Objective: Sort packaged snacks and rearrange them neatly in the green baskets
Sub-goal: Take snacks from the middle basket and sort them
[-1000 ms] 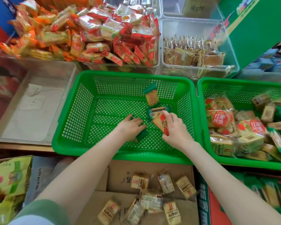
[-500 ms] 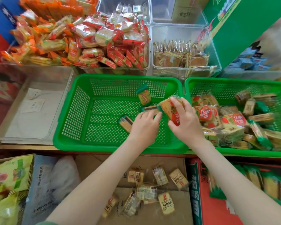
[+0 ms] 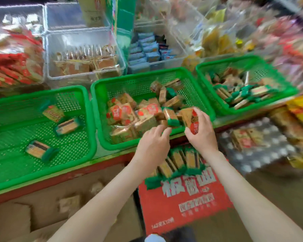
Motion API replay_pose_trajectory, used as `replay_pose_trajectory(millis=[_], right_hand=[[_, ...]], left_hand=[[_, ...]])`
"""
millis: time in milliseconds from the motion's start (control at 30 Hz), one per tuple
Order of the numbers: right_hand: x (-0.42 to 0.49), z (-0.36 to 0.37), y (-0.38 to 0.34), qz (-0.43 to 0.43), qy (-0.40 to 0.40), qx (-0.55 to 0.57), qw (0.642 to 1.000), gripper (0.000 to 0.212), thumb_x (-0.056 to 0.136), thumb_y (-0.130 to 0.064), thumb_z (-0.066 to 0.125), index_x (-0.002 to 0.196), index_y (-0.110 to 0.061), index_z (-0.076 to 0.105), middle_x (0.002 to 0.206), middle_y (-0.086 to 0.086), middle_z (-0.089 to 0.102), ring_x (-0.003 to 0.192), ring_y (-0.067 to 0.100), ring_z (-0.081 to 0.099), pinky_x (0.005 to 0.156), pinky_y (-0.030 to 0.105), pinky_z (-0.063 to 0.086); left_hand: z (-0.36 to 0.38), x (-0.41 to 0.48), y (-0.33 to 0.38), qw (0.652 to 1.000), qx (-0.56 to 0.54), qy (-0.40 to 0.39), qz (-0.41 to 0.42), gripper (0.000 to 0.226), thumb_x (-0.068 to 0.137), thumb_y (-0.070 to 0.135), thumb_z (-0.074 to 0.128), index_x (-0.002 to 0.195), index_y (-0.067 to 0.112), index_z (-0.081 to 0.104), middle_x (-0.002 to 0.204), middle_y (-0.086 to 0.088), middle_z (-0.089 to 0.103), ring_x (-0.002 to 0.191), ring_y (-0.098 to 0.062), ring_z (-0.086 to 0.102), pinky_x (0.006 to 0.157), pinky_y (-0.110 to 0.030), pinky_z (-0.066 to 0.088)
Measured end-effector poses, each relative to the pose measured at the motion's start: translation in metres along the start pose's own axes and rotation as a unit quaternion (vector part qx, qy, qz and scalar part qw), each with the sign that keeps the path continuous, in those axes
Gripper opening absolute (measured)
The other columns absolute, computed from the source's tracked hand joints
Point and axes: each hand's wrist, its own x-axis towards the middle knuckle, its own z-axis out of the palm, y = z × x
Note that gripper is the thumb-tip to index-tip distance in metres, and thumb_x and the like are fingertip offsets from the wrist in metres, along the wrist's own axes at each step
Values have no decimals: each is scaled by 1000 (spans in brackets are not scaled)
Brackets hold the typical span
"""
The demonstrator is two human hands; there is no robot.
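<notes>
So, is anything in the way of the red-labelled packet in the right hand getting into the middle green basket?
Nothing visible. The right hand holds the red-labelled packet over the near corner of the middle green basket; the left hand is beside it.

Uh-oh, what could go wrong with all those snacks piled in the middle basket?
1. The green-ended wrapped snack pack lies at the near rim of the middle green plastic basket. A nudge from the left hand might tip it over the edge.
2. The right hand holds a red-labelled clear snack pack above a mixed pile, so it could end up among the wrong kind.
</notes>
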Motion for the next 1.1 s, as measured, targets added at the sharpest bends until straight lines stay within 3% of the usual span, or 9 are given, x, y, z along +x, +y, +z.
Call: replay_pose_trajectory(millis=[200,333,533,600,700,767,833,1000,1100], right_hand=[[6,-81,173,71,19,-28,997,72,83,-17,67,146,-17,33,144,12,37,132,29,36,106,42,35],[20,-122,275,163,14,-59,985,72,85,-19,66,146,-17,27,143,12,35,127,33,39,99,44,42],[56,-132,381,191,-98,-93,972,77,87,-27,68,149,-10,25,148,17,34,134,36,36,107,48,35],[60,-127,397,172,-134,-91,972,74,90,-28,64,150,-8,25,150,19,33,136,36,34,109,48,32],[64,-125,408,162,-152,-88,971,72,94,-32,58,151,-11,21,154,17,27,139,35,28,110,44,28],[66,-125,412,146,-165,-79,972,72,94,-33,57,152,-13,18,156,15,21,142,33,23,112,42,24],[69,-126,410,132,-180,-58,973,74,95,-35,56,153,-14,17,158,14,16,145,30,16,115,41,19],[68,-133,396,112,-179,-131,969,68,99,-42,44,154,-14,16,161,14,9,148,29,8,117,42,14],[65,-139,370,37,-89,-150,984,60,95,-33,48,145,-2,37,149,21,37,138,36,32,113,49,30]], left_hand=[[95,67,118,999,-18,-25,42,37,74,9,69,110,3,68,106,-15,67,88,-32,66,71,-37,55],[164,107,178,994,-22,-81,69,48,71,10,76,117,6,64,112,-16,65,93,-33,65,73,-38,54],[253,147,226,987,18,-156,41,56,67,27,84,120,17,67,115,-21,65,98,-35,66,76,-40,56],[276,158,233,980,15,-200,15,60,67,28,84,123,17,65,123,-27,59,107,-41,62,82,-50,54],[298,173,236,970,15,-243,-7,57,86,33,67,139,17,51,142,-30,42,128,-49,43,97,-57,42],[307,181,238,969,34,-245,8,53,83,39,68,129,14,61,132,-32,51,116,-53,52,82,-55,53],[313,186,239,961,27,-277,7,62,65,34,87,118,11,68,120,-34,58,99,-55,61,61,-54,56],[304,191,248,966,48,-253,7,64,70,36,83,126,13,62,123,-28,59,98,-45,63,64,-47,56],[283,193,252,981,24,-190,-8,55,76,30,76,125,10,61,121,-21,62,91,-36,66,62,-39,57]])
